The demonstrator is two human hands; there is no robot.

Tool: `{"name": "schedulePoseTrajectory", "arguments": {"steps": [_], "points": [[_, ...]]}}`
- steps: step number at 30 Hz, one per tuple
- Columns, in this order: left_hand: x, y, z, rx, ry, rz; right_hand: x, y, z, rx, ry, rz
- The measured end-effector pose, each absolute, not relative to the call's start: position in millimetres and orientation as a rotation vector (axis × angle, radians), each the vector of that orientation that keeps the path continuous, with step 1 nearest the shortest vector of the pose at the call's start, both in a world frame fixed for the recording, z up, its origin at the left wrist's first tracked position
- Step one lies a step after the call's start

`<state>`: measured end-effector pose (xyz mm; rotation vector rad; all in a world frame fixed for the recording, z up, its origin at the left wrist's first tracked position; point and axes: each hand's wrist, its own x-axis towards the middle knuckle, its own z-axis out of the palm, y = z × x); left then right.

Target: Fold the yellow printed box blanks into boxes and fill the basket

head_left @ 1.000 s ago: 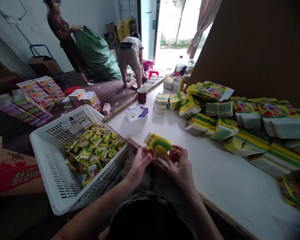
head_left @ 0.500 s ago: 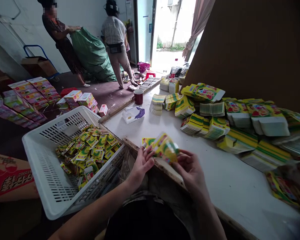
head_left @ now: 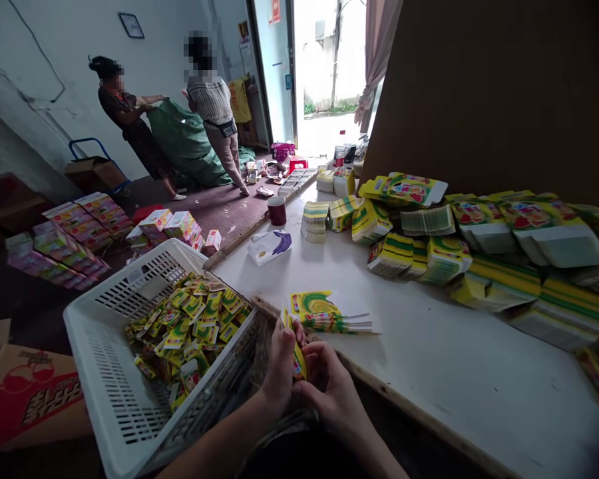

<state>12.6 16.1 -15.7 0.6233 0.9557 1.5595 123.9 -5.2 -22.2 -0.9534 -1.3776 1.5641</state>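
Left hand and right hand — fingers clamped on yellow carton; print unreadable.

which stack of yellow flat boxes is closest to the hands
The small fanned stack on the table right beyond the left hand and right hand, which pinch one box. It lies alone; the other stacks crowd against the brown board.

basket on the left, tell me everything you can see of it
The basket is white plastic, rectangular, with a thick rim and slotted walls and floor. It sits open-topped, slightly tilted, left of the table, its right wall near the table's wooden edge. A loose heap of small yellow-green boxes fills its far right part. The left hand, gripping a carton, is just beyond that wall; contact is unclear.
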Motion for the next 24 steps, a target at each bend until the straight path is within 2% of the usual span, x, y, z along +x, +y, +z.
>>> {"name": "schedulePoseTrajectory", "arguments": {"steps": [4, 11, 14, 18, 21, 24], "points": [[12.6, 12.7, -8.3, 0.873, 1.015, 1.570, 137.5, -0.5, -17.2, -1.024, -1.493, 1.372], [8.7, 9.0, -9.0, 0.909, 1.059, 1.401, 168.9, 11.9, -9.3, -1.070, -1.449, 1.336], [2.5, 11.4, -5.7, 0.972, 1.059, 1.377, 181.6, 17.8, -3.1, -1.055, -1.603, 1.098], [-15.5, 13.8, 8.9, 1.164, 1.067, 1.412, 199.9, 24.2, 6.3, -1.057, -1.895, 0.614], [-24.2, 11.2, 15.2, 1.388, 1.090, 1.185, 201.7, 23.3, 10.6, -1.017, -2.093, 0.370], [-20.1, 7.1, 14.9, 1.546, 1.115, 0.836, 191.0, 18.5, 10.5, -0.905, -2.213, 0.392]]}}
